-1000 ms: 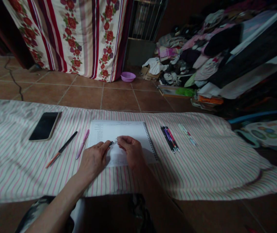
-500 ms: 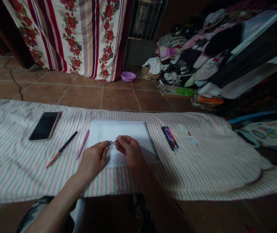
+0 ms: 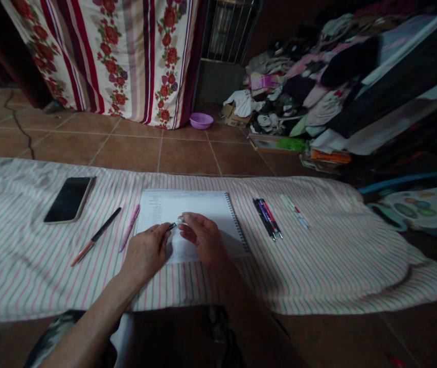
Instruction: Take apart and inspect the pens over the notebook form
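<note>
**A:** What does the head view give you?

**B:** I'm looking down at both hands over a spiral notebook (image 3: 203, 202) in the lower middle of the frame. My left hand (image 3: 145, 251) pinches the dark end of a small pen (image 3: 173, 225) between thumb and fingertips. My right hand (image 3: 203, 237) has its fingertips closed on the pale end. The pen sits just above the page, bridging the two hands.

**A:** And around it?

**B:** The notebook lies on a striped cloth (image 3: 337, 255) spread over the tiled floor (image 3: 187, 153). To its left are a pink pen (image 3: 129, 228), a black pen with an orange end (image 3: 96, 236) and a dark phone (image 3: 68, 199). To its right are a bundle of pens (image 3: 268, 219) and a white pen (image 3: 296, 211). Along the top of the frame I see a floral curtain (image 3: 126, 51), a purple bowl (image 3: 201, 120) and, at upper right, a heap of clothes (image 3: 318, 76).

**A:** What worries you?

**B:** I judge the grip to be the weak point. Both pinches hold only the ends, so a twist or pull could let the pen slip or a small part spring loose. Against the stripes, in this dim light, it would be hard to find. The tip could also mark the page. My right hand hides part of the pen, so I cannot tell whether it is in one piece.
</note>
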Motion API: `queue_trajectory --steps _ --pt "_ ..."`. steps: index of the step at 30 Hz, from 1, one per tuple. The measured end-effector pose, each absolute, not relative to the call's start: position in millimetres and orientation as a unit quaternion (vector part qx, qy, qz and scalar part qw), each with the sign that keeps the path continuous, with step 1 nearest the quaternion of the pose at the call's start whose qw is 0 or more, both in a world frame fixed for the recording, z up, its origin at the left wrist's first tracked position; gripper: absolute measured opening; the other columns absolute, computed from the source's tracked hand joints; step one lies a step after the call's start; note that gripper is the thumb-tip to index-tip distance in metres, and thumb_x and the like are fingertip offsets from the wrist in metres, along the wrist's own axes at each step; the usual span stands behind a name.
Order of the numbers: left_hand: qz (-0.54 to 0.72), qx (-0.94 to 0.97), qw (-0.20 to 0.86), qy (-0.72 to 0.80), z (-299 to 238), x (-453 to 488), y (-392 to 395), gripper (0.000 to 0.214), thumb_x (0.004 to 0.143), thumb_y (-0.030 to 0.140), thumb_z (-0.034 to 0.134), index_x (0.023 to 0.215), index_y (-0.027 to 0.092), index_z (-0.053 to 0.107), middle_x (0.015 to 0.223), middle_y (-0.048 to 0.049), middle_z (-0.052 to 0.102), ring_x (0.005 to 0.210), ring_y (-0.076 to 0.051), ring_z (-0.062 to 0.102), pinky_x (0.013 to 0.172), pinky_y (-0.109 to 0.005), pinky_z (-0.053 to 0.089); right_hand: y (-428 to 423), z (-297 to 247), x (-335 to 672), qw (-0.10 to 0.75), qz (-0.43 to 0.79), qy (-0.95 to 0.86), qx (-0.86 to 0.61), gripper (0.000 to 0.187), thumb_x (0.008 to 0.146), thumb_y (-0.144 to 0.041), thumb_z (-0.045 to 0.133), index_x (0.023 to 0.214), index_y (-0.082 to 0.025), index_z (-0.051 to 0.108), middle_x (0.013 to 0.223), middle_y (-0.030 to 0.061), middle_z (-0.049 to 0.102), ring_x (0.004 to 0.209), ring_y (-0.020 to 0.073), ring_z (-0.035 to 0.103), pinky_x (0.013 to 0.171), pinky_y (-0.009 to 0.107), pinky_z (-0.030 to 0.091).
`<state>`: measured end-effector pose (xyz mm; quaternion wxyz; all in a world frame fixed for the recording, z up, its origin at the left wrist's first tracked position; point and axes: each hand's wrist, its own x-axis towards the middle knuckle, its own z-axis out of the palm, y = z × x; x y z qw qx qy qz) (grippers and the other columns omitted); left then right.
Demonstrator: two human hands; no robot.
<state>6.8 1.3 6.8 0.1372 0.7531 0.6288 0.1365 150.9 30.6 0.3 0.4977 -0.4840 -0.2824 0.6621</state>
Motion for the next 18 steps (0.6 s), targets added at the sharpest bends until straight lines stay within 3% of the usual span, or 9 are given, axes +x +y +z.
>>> queue_trajectory --steps 6,11,18 --pt "0.125 0.765 0.122 0.620 6.9 9.6 0.0 0.033 0.091 0.025 0.034 0.113 0.019 0.058 0.097 -0.0079 0.069 0.082 -0.023 0.066 0.065 -0.030 0.045 32.4 0.5 153.9 0.485 0.646 -0.273 -0.523 0.035 0.050 -0.039 0.081 0.065 -0.014 0.062 0.059 -0.0003 0.065 0.054 0.0088 0.059 0.054 0.021 0.049" --pt "0.130 0.763 0.131 0.619 7.3 10.1 -0.9 0.033 0.090 0.023 0.035 0.113 0.018 0.058 0.097 -0.0077 0.069 0.083 -0.023 0.066 0.066 -0.032 0.047 34.1 -1.6 157.1 0.487 0.629 -0.293 -0.531 0.028 0.052 -0.035 0.080 0.065 -0.014 0.066 0.058 -0.0001 0.065 0.055 0.0082 0.058 0.055 0.020 0.047" --pt "0.120 0.753 0.126 0.635 8.5 10.4 0.0 0.032 0.090 0.022 0.036 0.112 0.017 0.058 0.096 -0.0080 0.069 0.083 -0.022 0.066 0.068 -0.031 0.046 31.0 0.9 155.5 0.490 0.670 -0.270 -0.488 0.036 0.055 -0.038 0.078 0.082 -0.018 0.066 0.088 0.0028 0.070 0.069 0.0131 0.066 0.056 0.022 0.050"
